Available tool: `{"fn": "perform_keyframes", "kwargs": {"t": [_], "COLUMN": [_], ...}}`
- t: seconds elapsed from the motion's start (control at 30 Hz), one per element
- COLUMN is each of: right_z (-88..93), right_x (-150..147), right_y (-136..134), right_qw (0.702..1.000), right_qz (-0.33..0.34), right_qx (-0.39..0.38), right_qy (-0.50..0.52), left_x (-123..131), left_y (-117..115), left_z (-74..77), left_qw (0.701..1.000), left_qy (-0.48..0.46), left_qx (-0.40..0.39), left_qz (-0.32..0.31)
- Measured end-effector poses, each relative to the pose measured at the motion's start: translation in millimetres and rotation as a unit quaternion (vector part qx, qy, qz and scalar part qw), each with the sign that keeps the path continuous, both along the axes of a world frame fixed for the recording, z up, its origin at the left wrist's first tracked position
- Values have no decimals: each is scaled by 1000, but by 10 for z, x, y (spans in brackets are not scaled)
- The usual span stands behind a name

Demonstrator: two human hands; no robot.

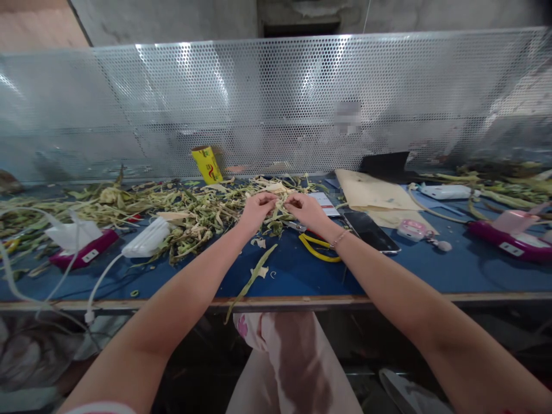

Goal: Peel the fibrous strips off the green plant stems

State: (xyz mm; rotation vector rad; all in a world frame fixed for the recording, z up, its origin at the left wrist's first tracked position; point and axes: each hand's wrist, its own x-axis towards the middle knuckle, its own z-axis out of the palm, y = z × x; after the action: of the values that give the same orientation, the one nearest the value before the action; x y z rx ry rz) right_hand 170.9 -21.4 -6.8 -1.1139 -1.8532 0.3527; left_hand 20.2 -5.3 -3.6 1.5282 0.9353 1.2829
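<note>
My left hand (257,209) and my right hand (305,208) meet over the blue table (293,270), both pinched on a small pale green plant piece (279,202) held between them. Behind and to the left of the hands spreads a heap of green and yellowish plant scraps (181,210). A long green strip (251,282) lies below the hands and hangs over the table's front edge. Yellow-handled pliers (317,246) lie just under my right wrist.
A black phone (371,231), brown paper envelopes (375,194) and a small pink item (411,228) lie to the right. White chargers with cables (144,241), magenta devices (84,252) (509,238) and a yellow box (207,164) stand around. A perforated metal screen (276,103) closes the back.
</note>
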Motion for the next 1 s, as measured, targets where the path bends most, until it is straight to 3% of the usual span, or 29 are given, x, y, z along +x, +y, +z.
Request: {"fn": "perform_keyframes", "kwargs": {"t": [0.17, 0.3, 0.5, 0.77, 1.0], "right_z": [9, 0, -15, 6, 11], "right_x": [8, 26, 50, 43, 34], "right_y": [-9, 0, 43, 28, 12], "right_qw": [999, 993, 988, 992, 996], "right_qz": [-2, 26, 40, 10, -10], "right_qx": [43, 117, 148, 123, 87], "right_qy": [13, 1, -6, -2, -13], "left_x": [2, 11, 1, 1, -5], "left_y": [-30, -60, -10, -24, -29], "left_z": [14, 32, -30, -45, -58], "left_qw": [997, 998, 996, 994, 987], "left_qy": [73, 59, 63, 68, 143], "left_qx": [4, -27, -12, 9, 57], "left_qz": [-15, -24, -56, -89, -43]}}
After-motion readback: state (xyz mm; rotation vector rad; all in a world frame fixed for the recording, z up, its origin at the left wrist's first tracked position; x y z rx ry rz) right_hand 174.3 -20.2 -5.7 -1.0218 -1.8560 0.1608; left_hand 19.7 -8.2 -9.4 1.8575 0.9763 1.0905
